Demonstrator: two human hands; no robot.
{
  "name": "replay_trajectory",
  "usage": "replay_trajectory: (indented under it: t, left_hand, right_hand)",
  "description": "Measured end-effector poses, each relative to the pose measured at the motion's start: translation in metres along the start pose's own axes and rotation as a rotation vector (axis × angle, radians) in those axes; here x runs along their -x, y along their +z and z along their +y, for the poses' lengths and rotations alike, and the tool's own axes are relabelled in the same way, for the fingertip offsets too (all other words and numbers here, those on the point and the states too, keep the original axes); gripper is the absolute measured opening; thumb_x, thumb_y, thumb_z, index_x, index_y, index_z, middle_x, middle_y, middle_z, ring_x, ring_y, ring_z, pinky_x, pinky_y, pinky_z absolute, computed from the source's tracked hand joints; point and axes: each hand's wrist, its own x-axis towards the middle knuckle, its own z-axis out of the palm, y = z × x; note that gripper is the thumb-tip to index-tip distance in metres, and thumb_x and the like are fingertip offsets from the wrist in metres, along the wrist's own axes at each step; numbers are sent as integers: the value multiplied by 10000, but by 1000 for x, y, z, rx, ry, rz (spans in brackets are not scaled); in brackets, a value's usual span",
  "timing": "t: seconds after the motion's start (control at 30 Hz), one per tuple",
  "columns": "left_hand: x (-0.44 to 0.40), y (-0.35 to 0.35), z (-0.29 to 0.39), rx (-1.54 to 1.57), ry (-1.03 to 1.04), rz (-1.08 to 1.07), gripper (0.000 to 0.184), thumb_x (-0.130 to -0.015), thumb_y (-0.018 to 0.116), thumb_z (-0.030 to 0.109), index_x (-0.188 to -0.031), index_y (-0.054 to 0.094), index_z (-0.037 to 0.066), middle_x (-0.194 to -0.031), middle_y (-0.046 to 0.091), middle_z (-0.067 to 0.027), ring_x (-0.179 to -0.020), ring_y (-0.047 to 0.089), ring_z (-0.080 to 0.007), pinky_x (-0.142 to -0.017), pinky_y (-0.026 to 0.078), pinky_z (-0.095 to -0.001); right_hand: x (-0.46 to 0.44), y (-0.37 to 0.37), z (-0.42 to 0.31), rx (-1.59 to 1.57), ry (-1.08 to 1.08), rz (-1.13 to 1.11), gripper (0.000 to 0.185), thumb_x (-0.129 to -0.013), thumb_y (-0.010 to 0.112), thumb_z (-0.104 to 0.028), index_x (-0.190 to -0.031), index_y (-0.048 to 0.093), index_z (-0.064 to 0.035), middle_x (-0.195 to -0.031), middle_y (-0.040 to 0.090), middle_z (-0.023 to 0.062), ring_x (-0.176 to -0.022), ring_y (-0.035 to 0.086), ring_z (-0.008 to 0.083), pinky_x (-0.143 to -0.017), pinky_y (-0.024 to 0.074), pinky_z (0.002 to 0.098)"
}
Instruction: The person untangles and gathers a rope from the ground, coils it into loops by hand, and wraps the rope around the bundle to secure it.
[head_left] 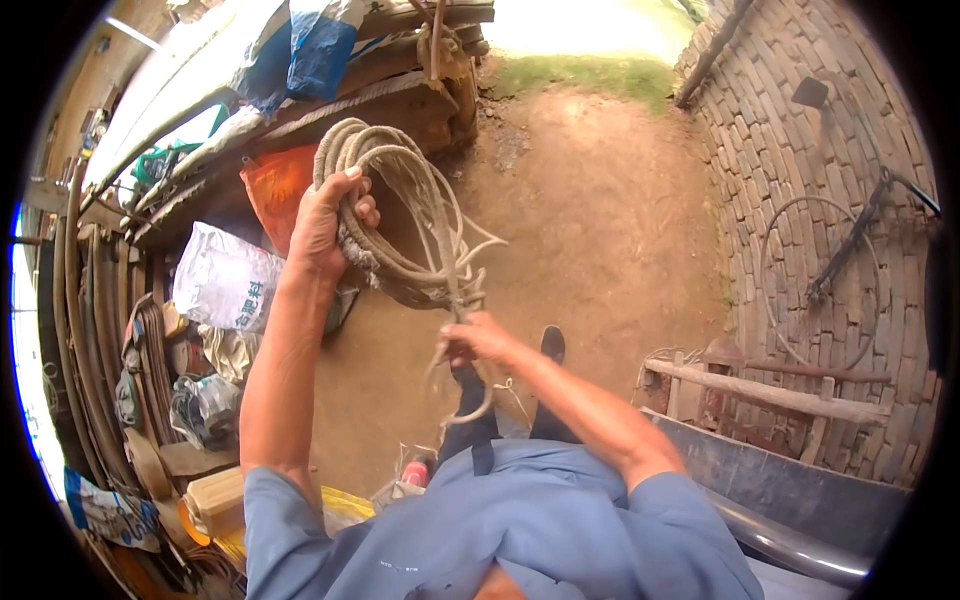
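Note:
A thick coil of pale, worn rope [400, 262] hangs in the middle of the view, its loops gathered together. My left hand [335, 212] is closed round the upper left side of the coil, thumb on top. Lower down, my right hand [473, 338] is closed on the rope just below the place where the loops are bound together. A loose bend of rope hangs under my right hand, and a few rope ends stick out to the right of the coil.
A white printed sack [227, 277] and an orange bag [280, 190] lie on the left, by stacked timber. A yellowish jug [215, 502] stands lower left. On the right are a brick wall [790, 150], a wire hoop [765, 265] and a wooden frame [770, 392].

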Motion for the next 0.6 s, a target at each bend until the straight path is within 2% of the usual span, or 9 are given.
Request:
replay_trajectory:
  t: [0.07, 0.13, 0.23, 0.27, 0.33, 0.37, 0.43, 0.5, 0.6]
  left_hand:
    - [-4, 9, 0, 27, -6, -62, 257, -924, 678, 152, -1115, 577, 13, -863, 598, -44, -619, 548, -104, -587, 479, -268]
    - [1, 26, 1, 31, 2, -72, 265, -928, 673, 145, -1127, 574, 2, -878, 598, -46, -616, 536, -100, -597, 471, -265]
    - [19, 54, 4, 70, 69, -103, 281, -912, 694, 190, -1092, 582, 6, -821, 589, -38, -603, 522, -102, -600, 469, -264]
    - [27, 60, 2, 53, 60, -111, 296, -899, 707, 224, -1065, 586, 11, -778, 578, -31, -600, 519, -106, -602, 467, -262]
    - [51, 76, -5, -5, 68, -109, 345, -859, 737, 309, -990, 587, 26, -674, 544, -14, -598, 518, -117, -608, 465, -259]
    - [62, 78, -11, 3, 68, -132, 340, -861, 731, 305, -987, 584, 26, -679, 543, -16, -598, 518, -120, -611, 466, -265]
    - [78, 78, -24, 37, 85, -164, 334, -863, 720, 301, -982, 578, 23, -685, 537, -18, -602, 521, -125, -617, 471, -278]
    - [96, 90, -30, 131, 150, -102, 330, -870, 699, 313, -960, 567, 24, -679, 518, -22, -621, 510, -134, -635, 467, -294]
    - [99, 68, -51, 250, 113, -134, 337, -865, 707, 344, -909, 535, 58, -674, 513, -17, -645, 471, -143, -669, 440, -281]
  right_hand:
    - [-14, 30, 8, -216, -16, 13, 220, -984, 627, -265, -1026, 686, -58, -913, 742, 78, -783, 743, 195, -609, 595, 300]
    - [-35, 48, 15, -465, -134, -9, 211, -1008, 586, -226, -1091, 679, -57, -1021, 731, 100, -945, 727, 218, -750, 603, 343]
    - [-60, 79, 5, -638, -242, 5, 238, -1021, 563, -220, -1158, 642, -42, -1105, 694, 112, -1025, 689, 249, -825, 582, 367]
    - [-66, 87, 0, -732, -303, -47, 270, -986, 628, -248, -1170, 653, -53, -1135, 691, 96, -990, 689, 222, -812, 576, 372]
    - [-92, 92, -9, -1032, -225, -237, 360, -990, 637, -270, -1275, 589, -55, -1231, 647, 122, -1099, 644, 230, -880, 556, 394]
    - [-102, 97, -14, -1109, -351, -245, 377, -1003, 620, -275, -1306, 566, -58, -1256, 630, 129, -1151, 617, 234, -928, 543, 404]
    - [-73, 109, -67, -1219, -456, -394, 341, -1042, 555, -259, -1325, 567, -68, -1265, 633, 146, -1194, 605, 248, -1033, 520, 397]
    - [-74, 92, -68, -1207, -474, -471, 337, -1044, 552, -259, -1322, 572, -70, -1268, 636, 151, -1190, 609, 254, -1033, 522, 399]
    - [-90, 69, -54, -1176, -556, -665, 326, -1050, 543, -260, -1315, 587, -76, -1276, 642, 166, -1177, 619, 271, -1036, 530, 404]
